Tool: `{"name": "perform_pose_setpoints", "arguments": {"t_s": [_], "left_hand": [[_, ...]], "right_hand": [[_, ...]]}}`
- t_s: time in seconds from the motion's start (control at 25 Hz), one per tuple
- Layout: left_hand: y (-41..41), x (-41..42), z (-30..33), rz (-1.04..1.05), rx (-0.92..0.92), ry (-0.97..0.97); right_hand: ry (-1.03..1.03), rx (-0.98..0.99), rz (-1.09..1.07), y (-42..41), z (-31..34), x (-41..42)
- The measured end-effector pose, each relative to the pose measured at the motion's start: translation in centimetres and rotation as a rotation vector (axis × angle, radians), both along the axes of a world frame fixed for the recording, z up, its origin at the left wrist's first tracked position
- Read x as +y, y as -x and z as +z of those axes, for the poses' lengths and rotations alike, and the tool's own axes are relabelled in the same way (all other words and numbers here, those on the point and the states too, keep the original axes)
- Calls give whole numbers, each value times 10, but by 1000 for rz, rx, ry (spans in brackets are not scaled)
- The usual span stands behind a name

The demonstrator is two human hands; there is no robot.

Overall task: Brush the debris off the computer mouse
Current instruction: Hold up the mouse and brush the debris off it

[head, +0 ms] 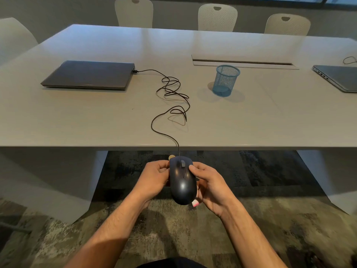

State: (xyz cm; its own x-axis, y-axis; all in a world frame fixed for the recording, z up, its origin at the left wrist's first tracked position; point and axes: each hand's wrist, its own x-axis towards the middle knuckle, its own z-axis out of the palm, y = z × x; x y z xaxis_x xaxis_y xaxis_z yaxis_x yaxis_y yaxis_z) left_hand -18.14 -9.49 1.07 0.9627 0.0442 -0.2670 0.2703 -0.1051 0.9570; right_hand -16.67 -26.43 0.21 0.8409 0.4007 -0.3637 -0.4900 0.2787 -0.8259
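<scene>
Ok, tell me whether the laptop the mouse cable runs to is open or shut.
Shut. The laptop lies flat on the table, lid down, no screen showing, cable plugged in.

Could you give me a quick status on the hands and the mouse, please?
Left hand and right hand both grip the mouse, held off the table. Cable still plugged into laptop. Nothing obstructing.

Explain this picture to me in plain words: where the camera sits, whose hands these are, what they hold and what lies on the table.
There is one picture, taken by a camera worn on a person's head, looking forward and down. No machine is involved. The left hand and right hand hold a dark computer mouse below the near edge of the table. A small pink-tipped thing, maybe a brush, pokes out under the right hand. The mouse's cable runs up to a closed laptop. A blue mesh cup and a second laptop also lie there.
</scene>
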Motion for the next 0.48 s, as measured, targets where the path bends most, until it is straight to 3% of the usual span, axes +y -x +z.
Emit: {"name": "perform_pose_setpoints", "arguments": {"t_s": [0.48], "left_hand": [[-3,5,-9,-53,170,217]], "right_hand": [[45,36,1,-1,-4,2]]}}
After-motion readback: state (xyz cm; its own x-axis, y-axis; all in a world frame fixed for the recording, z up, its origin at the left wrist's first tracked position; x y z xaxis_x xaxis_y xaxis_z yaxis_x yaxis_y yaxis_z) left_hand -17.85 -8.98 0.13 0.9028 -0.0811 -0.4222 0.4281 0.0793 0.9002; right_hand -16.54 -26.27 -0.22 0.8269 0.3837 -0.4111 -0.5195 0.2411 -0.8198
